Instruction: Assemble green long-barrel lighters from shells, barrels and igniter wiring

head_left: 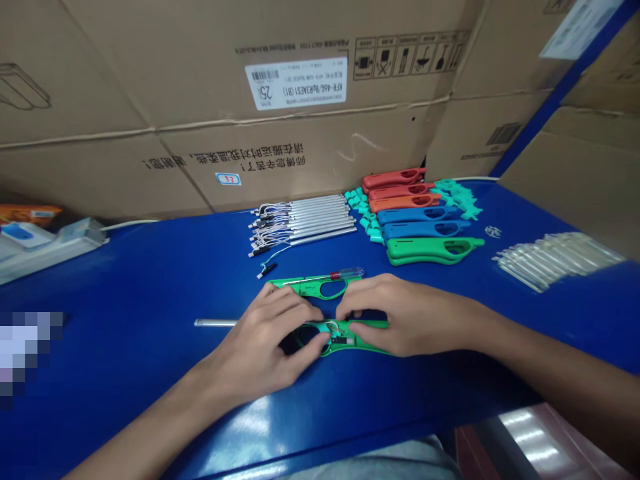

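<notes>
In front of a carton (190, 87) whose upside-down label (299, 83) is reading "KFR-46G/BpR3AES1 (B1)" and "25," I am remotely gripping an open green shell (350, 348) between thumb and fingers of my palm-down left hand (273, 337). My right hand (400, 313) is arching over the shell's right end, though whether it is pinching anything I cannot tell. Blue tabletop (125, 293) is stretching toward the near edge, and a screwdriver (353, 274) is lying just beyond the shell.

Hands (277, 330) bare — forearms (173, 403) bare, slender — garment (385, 465) below, pale grey cloth.
</notes>
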A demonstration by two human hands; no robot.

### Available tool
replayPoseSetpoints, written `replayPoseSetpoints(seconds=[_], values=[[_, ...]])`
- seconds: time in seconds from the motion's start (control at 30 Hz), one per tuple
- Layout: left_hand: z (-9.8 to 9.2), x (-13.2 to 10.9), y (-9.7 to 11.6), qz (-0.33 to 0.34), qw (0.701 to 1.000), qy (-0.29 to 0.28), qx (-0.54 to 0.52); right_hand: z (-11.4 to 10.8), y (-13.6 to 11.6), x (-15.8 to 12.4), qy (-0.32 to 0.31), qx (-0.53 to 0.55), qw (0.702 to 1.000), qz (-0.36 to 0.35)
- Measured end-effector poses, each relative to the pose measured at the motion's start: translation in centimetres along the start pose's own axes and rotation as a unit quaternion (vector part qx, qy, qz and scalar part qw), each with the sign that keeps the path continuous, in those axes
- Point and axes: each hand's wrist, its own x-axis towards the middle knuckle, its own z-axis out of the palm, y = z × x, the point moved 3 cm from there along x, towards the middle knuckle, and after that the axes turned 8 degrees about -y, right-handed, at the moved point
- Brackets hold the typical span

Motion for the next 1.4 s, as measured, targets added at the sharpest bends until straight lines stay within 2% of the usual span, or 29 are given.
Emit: replayPoseSetpoints(seconds=[0.43,0.87,0.97,1.03,1.1,1.17,1.23,1.3,1.4], values=[[0.2,-0.1,0.0,0.006,0.999,-0.047,0.008,1.0,0.8,0.1,0.003,-0.032,0.999,-0.04],[-0.3,-0.4,-0.3,0.002,0.998,-0.058,0.038,1.0,0.5,0.3,0.017,-0.07,0.996,-0.048],[-0.3,-0.4,-0.6,-0.009,0.997,-0.062,0.04,-1.0,0.1,-0.8,0.005,-0.067,0.998,0.005],[-0.2,-0.5,-0.8,-0.016,0.997,-0.065,0.03,-2.9,-0.1,-2.6,0.011,-0.042,0.998,0.054],[-0.1,-0.6,-1.0,-0.016,0.997,-0.064,0.026,-5.2,0.0,-5.5,0.095,-0.03,0.989,0.107],[0.0,-0.6,-1.0,-0.009,0.998,-0.063,0.028,-6.9,0.9,-9.0,0.2,-0.066,0.956,0.203],[-0.1,-0.7,-1.0,0.001,0.998,-0.061,0.031,-7.7,2.5,-12.6,0.255,-0.124,0.896,0.341],[-0.1,-0.7,-1.0,0.01,0.998,-0.057,0.032,-7.4,4.4,-15.3,0.254,-0.153,0.85,0.436],[-0.2,-0.6,-1.0,0.016,0.998,-0.055,0.031,-5.8,6.8,-17.3,0.198,-0.158,0.833,0.493]])
